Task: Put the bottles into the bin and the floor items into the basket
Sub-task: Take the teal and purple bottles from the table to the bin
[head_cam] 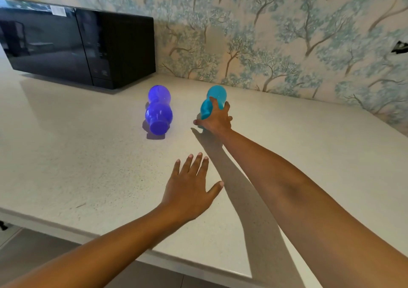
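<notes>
Two plastic bottles lie on a pale speckled countertop (88, 155). The purple bottle (158, 110) lies with its cap end towards me, untouched. To its right is the turquoise bottle (215, 101), with my right hand (215, 120) wrapped around its narrow waist. My left hand (191, 188) hovers flat over the counter nearer to me, fingers spread and holding nothing. No bin or basket is in view.
A black microwave (77, 47) stands at the back left of the counter. A wall with tree-patterned wallpaper (287, 33) runs behind the bottles. The counter's front edge (154, 254) crosses below my arms, with grey floor tiles (33, 248) beneath it.
</notes>
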A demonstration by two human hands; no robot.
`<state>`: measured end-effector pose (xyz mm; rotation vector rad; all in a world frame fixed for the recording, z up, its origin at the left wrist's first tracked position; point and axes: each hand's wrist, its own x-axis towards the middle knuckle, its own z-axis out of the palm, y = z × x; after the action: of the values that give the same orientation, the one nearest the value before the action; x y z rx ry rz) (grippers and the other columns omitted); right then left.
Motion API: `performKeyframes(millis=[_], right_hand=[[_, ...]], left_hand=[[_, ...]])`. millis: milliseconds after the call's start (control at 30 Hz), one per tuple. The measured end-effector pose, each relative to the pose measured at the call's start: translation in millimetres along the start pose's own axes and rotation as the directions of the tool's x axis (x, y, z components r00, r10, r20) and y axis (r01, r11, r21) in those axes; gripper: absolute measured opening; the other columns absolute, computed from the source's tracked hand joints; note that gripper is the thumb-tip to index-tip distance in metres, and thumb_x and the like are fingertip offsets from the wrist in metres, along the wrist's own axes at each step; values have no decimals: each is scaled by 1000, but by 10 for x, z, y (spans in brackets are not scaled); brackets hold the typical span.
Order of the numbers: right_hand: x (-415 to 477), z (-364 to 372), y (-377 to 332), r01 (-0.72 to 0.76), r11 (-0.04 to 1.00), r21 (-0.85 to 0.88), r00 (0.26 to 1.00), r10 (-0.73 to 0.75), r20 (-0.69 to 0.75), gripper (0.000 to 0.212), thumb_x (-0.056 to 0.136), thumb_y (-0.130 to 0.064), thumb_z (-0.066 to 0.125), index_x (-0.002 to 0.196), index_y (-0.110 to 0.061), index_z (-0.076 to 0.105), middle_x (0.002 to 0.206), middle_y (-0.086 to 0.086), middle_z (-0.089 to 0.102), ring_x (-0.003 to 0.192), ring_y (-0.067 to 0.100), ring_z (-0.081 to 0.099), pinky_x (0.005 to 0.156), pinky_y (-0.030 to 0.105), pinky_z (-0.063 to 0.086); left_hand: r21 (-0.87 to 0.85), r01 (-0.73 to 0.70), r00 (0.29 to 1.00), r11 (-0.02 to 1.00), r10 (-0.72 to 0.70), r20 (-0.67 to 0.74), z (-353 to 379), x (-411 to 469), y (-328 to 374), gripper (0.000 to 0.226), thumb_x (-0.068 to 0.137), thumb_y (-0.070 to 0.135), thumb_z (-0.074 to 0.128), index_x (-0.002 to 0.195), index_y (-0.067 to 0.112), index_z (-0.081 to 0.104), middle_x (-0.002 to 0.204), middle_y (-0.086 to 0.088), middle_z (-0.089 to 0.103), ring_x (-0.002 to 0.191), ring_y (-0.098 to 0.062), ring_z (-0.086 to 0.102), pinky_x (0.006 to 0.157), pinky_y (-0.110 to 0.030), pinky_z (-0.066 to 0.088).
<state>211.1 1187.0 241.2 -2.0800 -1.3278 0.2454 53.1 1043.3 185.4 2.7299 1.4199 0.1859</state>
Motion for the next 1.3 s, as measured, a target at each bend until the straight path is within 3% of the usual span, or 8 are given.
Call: performKeyframes(millis=[167,467,767,900,1000,1133,1200,1300], right_hand=[[50,149,87,113,987,-117,968,-135,-211,68,84,-28,69,140,-26,30,142,18,25,106,35,51,80,37,50],[-166,-151,282,71,996,-46,914,-83,-396,61,86,-21,68,136,-7,36,129,15,39,99,26,59,88,30,52],[-1287,-971,824,318,948,-11,820,-281,-499,51,79,-20,77,119,-4,49,118,14,44,98,19,59,92,25,53],[-2007,-1454,1176,337,941,33,805,-269,-529,47,78,-22,78,113,-5,50,116,12,44,92,8,51,81,4,43],[-2545,-1848,1447,365,929,57,787,-275,-552,48,76,-24,80,110,-7,51,114,10,44,92,4,47,74,-7,39],[-3325,-2316,1812,392,918,53,771,-297,-563,47,73,-26,81,108,-12,54,109,4,43,95,5,50,79,-1,43],[-3733,-2519,1992,407,913,39,752,-310,-582,44,72,-22,81,106,-12,56,107,-1,41,95,4,48,79,2,44],[-4276,-2733,2261,436,899,43,720,-320,-616,41,70,-14,82,105,-11,60,108,1,44,95,6,49,81,13,50]], left_hand=[[-2,6,1000,1000,-6,-13,24,7,19,94,73,75,-7,152,26,-8,160,4,-15,147,-22,-12,120,-47,-4],[13,7,1000,1000,-7,5,-12,30,37,93,74,73,-4,153,24,-4,160,3,-12,148,-21,-10,120,-47,-2],[-34,-39,999,999,40,6,-82,-27,20,79,90,66,15,154,19,5,162,0,2,149,-20,3,121,-44,5],[-75,62,998,995,-63,-14,-93,-167,220,70,98,55,20,153,12,11,162,-5,7,149,-23,6,121,-44,7],[-204,68,992,977,-87,-87,-61,-444,625,60,100,46,28,151,14,24,160,-5,19,148,-24,15,120,-43,10],[-590,63,962,805,-206,-179,-104,-899,1354,35,98,35,41,121,21,63,131,-2,60,116,-24,57,98,-37,44],[-667,-5,955,745,-195,-225,-101,-1129,1718,28,97,29,43,103,22,70,116,1,69,104,-16,64,90,-31,50],[-761,-135,938,634,-166,-304,-113,-1534,2200,26,97,22,47,93,19,72,98,5,72,83,6,66,72,-7,45]])
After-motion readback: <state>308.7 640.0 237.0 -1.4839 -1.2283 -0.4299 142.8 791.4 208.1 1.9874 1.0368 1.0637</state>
